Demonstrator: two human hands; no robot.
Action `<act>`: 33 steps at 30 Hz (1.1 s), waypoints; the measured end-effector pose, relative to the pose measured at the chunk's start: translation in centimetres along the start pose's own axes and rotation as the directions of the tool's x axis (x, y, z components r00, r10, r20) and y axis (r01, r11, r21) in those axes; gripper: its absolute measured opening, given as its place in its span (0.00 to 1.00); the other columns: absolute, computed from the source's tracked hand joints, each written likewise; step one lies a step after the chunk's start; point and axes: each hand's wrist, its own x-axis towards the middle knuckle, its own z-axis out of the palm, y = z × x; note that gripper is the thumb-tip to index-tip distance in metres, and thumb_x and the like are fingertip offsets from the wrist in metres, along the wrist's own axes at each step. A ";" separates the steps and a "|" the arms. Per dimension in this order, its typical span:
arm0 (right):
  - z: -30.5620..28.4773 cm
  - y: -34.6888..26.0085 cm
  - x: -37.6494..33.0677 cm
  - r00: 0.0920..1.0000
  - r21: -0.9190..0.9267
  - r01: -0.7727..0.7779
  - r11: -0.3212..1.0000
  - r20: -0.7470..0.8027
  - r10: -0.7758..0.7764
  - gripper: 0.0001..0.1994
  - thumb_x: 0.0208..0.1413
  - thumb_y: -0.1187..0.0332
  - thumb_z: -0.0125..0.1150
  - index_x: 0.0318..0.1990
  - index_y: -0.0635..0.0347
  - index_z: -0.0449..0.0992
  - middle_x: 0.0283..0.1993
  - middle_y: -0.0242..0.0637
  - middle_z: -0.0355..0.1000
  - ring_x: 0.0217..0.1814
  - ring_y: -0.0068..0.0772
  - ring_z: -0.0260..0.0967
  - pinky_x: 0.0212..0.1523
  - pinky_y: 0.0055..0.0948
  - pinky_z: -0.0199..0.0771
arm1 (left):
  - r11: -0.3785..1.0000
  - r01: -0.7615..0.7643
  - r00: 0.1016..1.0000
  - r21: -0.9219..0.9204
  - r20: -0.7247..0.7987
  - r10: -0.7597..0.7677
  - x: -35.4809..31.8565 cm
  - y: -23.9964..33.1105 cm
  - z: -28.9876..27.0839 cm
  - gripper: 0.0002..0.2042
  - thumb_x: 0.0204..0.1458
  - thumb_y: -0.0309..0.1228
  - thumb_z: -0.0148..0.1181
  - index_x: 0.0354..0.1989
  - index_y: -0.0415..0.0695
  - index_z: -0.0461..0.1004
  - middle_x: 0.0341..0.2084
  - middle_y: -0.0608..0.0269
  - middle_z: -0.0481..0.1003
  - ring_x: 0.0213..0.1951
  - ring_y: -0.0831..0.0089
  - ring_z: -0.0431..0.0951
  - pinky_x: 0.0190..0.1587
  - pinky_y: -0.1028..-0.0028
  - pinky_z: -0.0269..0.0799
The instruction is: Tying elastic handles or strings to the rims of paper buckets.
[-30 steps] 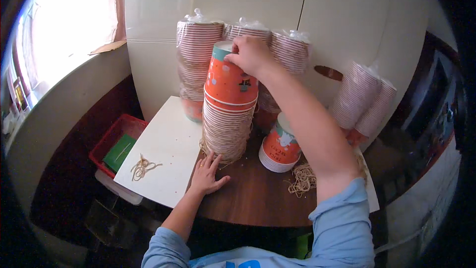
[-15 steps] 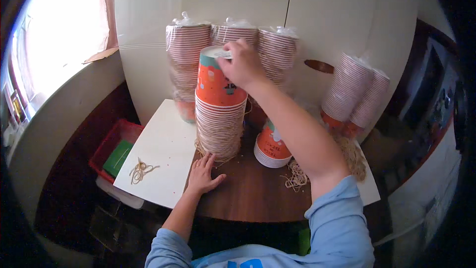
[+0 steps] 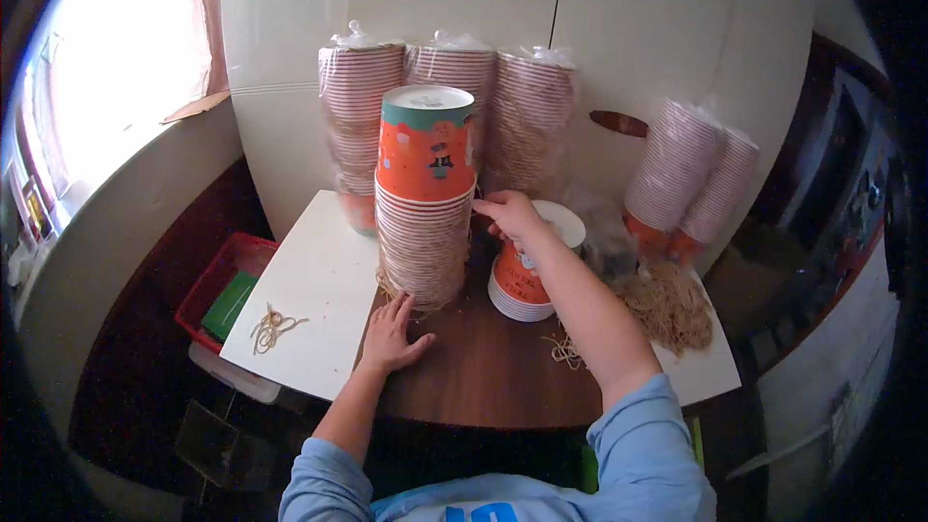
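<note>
Your left hand (image 3: 391,336) lies flat on the brown table (image 3: 483,377), palm down, fingers spread and holding nothing, its fingertips just at the foot of the tall stack (image 3: 425,198) of upturned orange paper cups. A few rubber bands (image 3: 396,290) lie around the base of that stack. To the left of your hand a white board (image 3: 309,300) covers part of the table, with a small tangle of bands (image 3: 274,327) on it. Beyond the board's left edge, lower down, sits a red bin (image 3: 217,275) with something green (image 3: 230,304) inside.

Your right hand (image 3: 510,216) reaches across from the right, its sleeve blue. The fingers are loosely curled together near the right side of the tall stack, about halfway up; whether they touch it or pinch anything cannot be told. Just under that hand is a short stack (image 3: 527,275) of the same cups, its white top showing. Some loose bands (image 3: 564,350) lie by your right forearm, and a big heap of bands (image 3: 667,304) sits farther right.

At the back, three bagged stacks (image 3: 449,106) of cups stand upright against the white cupboard doors (image 3: 619,29), just behind the tall stack. Two more bagged stacks (image 3: 691,179) lean at the right.
</note>
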 end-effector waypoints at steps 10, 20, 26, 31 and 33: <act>3.0 -1.1 -4.7 0.906 0.376 -0.102 0.921 0.418 -0.071 0.06 0.53 0.66 0.59 0.28 0.56 0.74 0.24 0.28 0.71 0.19 0.16 0.61 0.19 0.17 0.61 | 1.000 0.002 1.000 -0.031 -0.002 -0.002 0.0 -0.3 0.4 0.40 0.44 0.57 0.56 0.63 0.46 0.55 0.62 0.50 0.56 0.61 0.51 0.58 0.63 0.59 0.51; -0.2 2.3 -8.4 0.898 -0.360 0.440 0.823 0.158 -0.411 0.10 0.47 0.62 0.62 0.29 0.61 0.77 0.27 0.41 0.74 0.29 0.40 0.72 0.31 0.36 0.70 | 0.999 -0.003 1.000 -0.041 -0.015 0.002 0.1 -0.3 0.3 0.40 0.43 0.54 0.59 0.62 0.44 0.56 0.62 0.50 0.56 0.60 0.51 0.59 0.62 0.59 0.52; -7.3 4.0 -8.8 0.730 -0.882 0.285 0.374 -0.053 -0.682 0.14 0.38 0.63 0.68 0.35 0.55 0.75 0.41 0.37 0.70 0.48 0.43 0.63 0.49 0.43 0.61 | 0.999 -0.019 0.999 -0.041 -0.044 0.018 0.2 0.0 0.1 0.37 0.44 0.51 0.60 0.60 0.43 0.58 0.60 0.49 0.57 0.59 0.51 0.60 0.61 0.58 0.54; -8.9 6.5 -6.5 0.786 -0.810 0.357 0.466 -0.009 -0.618 0.13 0.40 0.66 0.67 0.32 0.58 0.72 0.37 0.41 0.70 0.42 0.47 0.67 0.43 0.40 0.67 | 0.992 -0.088 0.982 -0.094 -0.174 0.070 0.0 0.2 0.8 0.30 0.41 0.41 0.64 0.54 0.44 0.65 0.52 0.52 0.65 0.53 0.54 0.65 0.56 0.61 0.61; -9.1 6.4 -5.9 0.739 -0.733 0.443 0.517 -0.028 -0.673 0.13 0.40 0.69 0.68 0.32 0.61 0.71 0.35 0.42 0.70 0.39 0.46 0.67 0.41 0.38 0.68 | 0.988 -0.115 0.977 -0.099 -0.194 0.094 0.3 0.3 0.8 0.29 0.41 0.40 0.65 0.54 0.43 0.65 0.52 0.51 0.66 0.53 0.53 0.66 0.56 0.61 0.61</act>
